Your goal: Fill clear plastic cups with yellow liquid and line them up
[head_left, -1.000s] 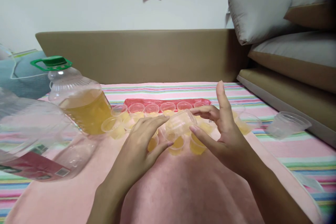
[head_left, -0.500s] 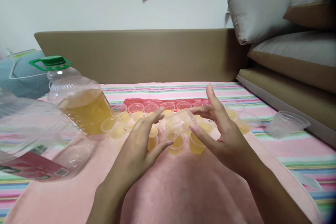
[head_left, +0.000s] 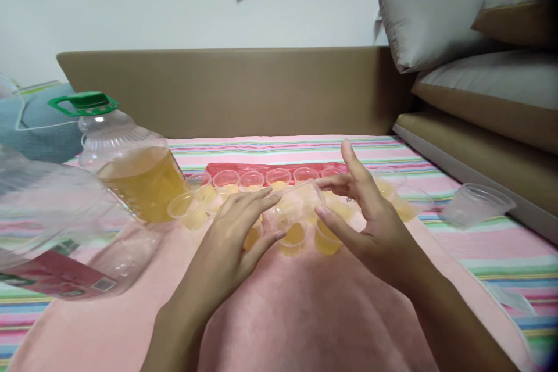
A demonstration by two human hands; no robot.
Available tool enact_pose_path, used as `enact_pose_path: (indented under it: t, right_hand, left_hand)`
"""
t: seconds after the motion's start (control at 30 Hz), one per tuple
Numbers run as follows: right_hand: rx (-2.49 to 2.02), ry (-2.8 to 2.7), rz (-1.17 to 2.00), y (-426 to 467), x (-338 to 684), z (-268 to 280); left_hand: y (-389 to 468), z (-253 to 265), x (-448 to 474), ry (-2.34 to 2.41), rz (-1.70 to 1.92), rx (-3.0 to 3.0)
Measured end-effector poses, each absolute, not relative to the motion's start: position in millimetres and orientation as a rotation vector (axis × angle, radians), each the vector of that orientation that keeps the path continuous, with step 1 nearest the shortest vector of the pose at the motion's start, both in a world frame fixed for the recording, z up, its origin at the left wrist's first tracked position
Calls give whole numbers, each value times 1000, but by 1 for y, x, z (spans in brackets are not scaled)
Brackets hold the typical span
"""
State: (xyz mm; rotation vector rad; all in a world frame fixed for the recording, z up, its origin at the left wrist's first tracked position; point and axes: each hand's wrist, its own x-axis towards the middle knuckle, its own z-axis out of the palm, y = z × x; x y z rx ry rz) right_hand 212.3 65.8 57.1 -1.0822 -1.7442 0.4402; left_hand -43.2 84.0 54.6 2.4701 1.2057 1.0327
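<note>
A clear plastic cup (head_left: 297,200) lies on its side in the air between my two hands, above the filled cups. My right hand (head_left: 370,218) grips its right end between thumb and fingers, the index finger raised. At the cup's left end, the fingers of my left hand (head_left: 238,229) reach over it and the thumb comes in from below. Behind and beneath stand several clear cups of yellow liquid; a front cup (head_left: 293,239) and its right neighbour (head_left: 326,239) are partly covered by the hands and held cup.
To the left stands a big green-capped bottle (head_left: 139,180) of yellow liquid. A second large clear bottle (head_left: 56,244) lies nearer. An empty cup stack (head_left: 475,206) lies tilted at right. Behind the cups is a red plastic pack (head_left: 279,167). Cushions (head_left: 492,87) pile up at the right.
The fingers of my left hand have moved slightly right and down over the held cup. My right hand and the surrounding things stay where they were.
</note>
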Motion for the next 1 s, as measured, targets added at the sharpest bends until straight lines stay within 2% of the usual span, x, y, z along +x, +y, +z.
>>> enact_pose_path:
  t: [1.0]
  right_hand:
    - [-1057,-1758,384,65,213,57]
  left_hand:
    - [84,57,-41,1175,1043,2401]
